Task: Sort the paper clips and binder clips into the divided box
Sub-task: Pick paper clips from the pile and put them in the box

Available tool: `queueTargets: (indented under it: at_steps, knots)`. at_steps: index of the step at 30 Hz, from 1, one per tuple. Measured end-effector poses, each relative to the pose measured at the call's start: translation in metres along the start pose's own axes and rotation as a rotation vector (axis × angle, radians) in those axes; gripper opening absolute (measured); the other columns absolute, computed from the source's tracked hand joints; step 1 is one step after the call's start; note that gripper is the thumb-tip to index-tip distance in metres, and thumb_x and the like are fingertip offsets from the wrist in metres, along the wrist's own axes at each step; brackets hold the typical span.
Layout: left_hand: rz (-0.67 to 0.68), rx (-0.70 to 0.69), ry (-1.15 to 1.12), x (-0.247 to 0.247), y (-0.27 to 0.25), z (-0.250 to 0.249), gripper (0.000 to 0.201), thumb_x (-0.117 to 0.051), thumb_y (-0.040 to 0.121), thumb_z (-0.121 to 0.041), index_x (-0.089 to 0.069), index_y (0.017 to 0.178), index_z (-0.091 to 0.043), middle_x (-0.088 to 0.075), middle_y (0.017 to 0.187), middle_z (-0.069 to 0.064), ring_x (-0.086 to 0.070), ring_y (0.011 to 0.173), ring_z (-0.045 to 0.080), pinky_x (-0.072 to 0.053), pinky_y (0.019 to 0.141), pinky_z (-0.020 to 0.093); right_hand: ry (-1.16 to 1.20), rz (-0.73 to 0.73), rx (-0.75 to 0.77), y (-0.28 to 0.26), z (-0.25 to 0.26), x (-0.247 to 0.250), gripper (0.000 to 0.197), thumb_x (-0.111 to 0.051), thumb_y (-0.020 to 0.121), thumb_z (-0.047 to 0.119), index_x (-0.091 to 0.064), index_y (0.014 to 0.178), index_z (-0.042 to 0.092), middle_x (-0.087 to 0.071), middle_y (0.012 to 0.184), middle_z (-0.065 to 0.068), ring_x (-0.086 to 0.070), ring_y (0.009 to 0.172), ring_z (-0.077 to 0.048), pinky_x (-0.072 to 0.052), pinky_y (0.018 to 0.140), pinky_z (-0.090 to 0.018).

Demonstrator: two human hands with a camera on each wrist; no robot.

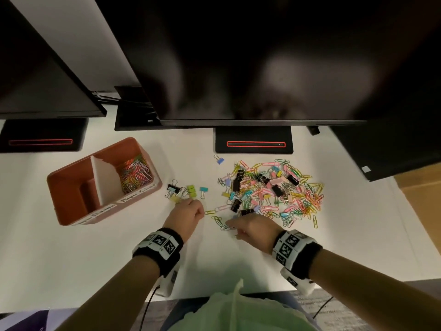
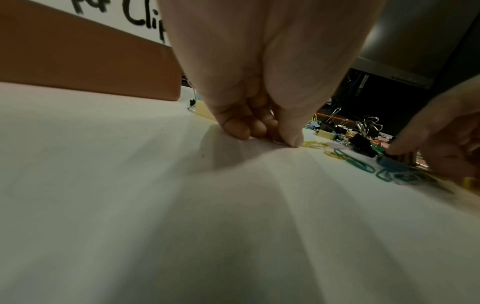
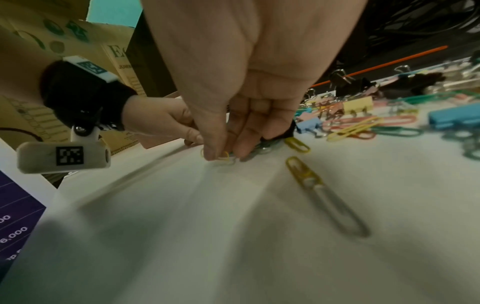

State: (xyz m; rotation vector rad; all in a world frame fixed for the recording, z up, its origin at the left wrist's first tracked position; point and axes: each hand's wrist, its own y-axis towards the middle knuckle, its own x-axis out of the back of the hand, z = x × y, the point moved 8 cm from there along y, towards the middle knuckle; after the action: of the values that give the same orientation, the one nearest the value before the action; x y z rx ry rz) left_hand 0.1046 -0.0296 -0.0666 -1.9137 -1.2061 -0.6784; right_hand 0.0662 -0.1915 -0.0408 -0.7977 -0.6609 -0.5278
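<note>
At frame centre on the counter (image 1: 71,259), the right hand (image 1: 250,229) pinched a paper clip (image 3: 224,157); the left hand (image 1: 188,215) was curled, contents unclear. The divided box (image 1: 71,211) sat left, the clip pile (image 1: 274,189) right.

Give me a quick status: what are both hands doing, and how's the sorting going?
Left hand curled, fingertips on table, contents unclear. Right hand pinching paper clips off table. Divided box: paper clips in one compartment. Mixed pile unsorted. Nothing in the way.

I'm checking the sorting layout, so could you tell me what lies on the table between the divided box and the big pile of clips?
In the head view, a small group of binder clips lies between the box and the pile, with the left hand just in front of them.
</note>
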Motion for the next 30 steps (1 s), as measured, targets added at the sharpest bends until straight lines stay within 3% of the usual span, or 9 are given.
queueTargets:
  at_steps: [5,11,14,16,19,21,26,30]
  knots:
    - [0.051,0.003,-0.056,-0.004,0.002,-0.014,0.024,-0.064,0.084,-0.020,-0.059,0.107,-0.017,-0.058,0.081,-0.002,-0.052,0.083,0.016,-0.045,0.075,0.029,-0.093,-0.090,0.008,0.020,0.003,0.002,0.026,-0.051,0.091,0.016,-0.061,0.115,0.015,-0.064,0.102,-0.012,-0.059,0.096,-0.033,-0.050,0.079,-0.039]
    - [-0.032,-0.003,0.019,-0.001,0.009,-0.017,0.008,-0.068,0.080,-0.018,-0.065,0.082,-0.011,-0.052,0.087,0.002,-0.046,0.087,0.014,-0.044,0.074,0.029,-0.136,-0.161,0.000,0.026,0.002,0.006,0.010,-0.062,0.082,0.014,-0.069,0.087,0.008,-0.060,0.093,-0.014,-0.058,0.085,-0.035,-0.052,0.068,-0.041]
    - [-0.003,-0.034,0.033,-0.002,0.009,-0.020,0.006,-0.066,0.082,-0.015,-0.062,0.081,-0.010,-0.052,0.084,0.000,-0.048,0.083,0.016,-0.040,0.070,0.026,-0.181,-0.170,0.054,0.025,0.006,0.009,0.004,-0.072,0.071,0.012,-0.068,0.072,0.012,-0.064,0.080,-0.008,-0.061,0.076,-0.031,-0.053,0.061,-0.038]
    - [0.018,-0.035,0.018,-0.003,0.008,-0.021,0.005,-0.062,0.084,-0.015,-0.059,0.083,-0.011,-0.053,0.078,-0.002,-0.050,0.078,0.018,-0.037,0.067,0.024,-0.222,-0.177,0.094,0.023,0.008,0.009,0.013,-0.078,0.064,0.013,-0.066,0.065,0.017,-0.065,0.067,-0.001,-0.062,0.067,-0.025,-0.051,0.056,-0.033]
    - [0.031,0.011,-0.122,0.000,0.004,-0.019,0.010,-0.062,0.085,-0.017,-0.057,0.094,-0.015,-0.057,0.076,-0.002,-0.055,0.071,0.015,-0.045,0.066,0.025,-0.176,-0.222,0.135,0.021,0.009,0.017,0.001,-0.068,0.077,0.015,-0.067,0.076,0.015,-0.068,0.075,-0.004,-0.061,0.078,-0.028,-0.049,0.065,-0.037]
    - [0.073,0.031,-0.189,-0.002,0.000,-0.020,0.022,-0.065,0.084,-0.019,-0.056,0.104,-0.019,-0.058,0.076,-0.004,-0.058,0.072,0.012,-0.050,0.070,0.026,-0.107,-0.201,0.136,0.018,0.005,0.023,0.009,-0.060,0.084,0.016,-0.067,0.086,0.013,-0.069,0.083,-0.007,-0.059,0.085,-0.030,-0.049,0.071,-0.040]
    - [0.194,0.014,-0.032,-0.015,-0.001,-0.029,0.051,-0.069,0.080,-0.025,-0.048,0.126,-0.027,-0.063,0.083,-0.006,-0.057,0.080,0.012,-0.052,0.078,0.031,0.106,-0.332,0.021,-0.001,-0.029,0.060,0.015,-0.058,0.089,0.018,-0.065,0.103,0.020,-0.068,0.093,0.002,-0.056,0.081,-0.010,-0.051,0.080,-0.028]
    - [0.131,-0.022,0.030,-0.014,0.009,-0.039,0.037,-0.068,0.080,-0.026,-0.057,0.116,-0.024,-0.065,0.081,-0.006,-0.055,0.080,0.013,-0.048,0.074,0.029,0.033,-0.262,-0.091,-0.005,-0.054,0.068,0.029,-0.058,0.090,0.019,-0.059,0.118,0.023,-0.068,0.096,0.001,-0.056,0.081,-0.012,-0.054,0.080,-0.036]
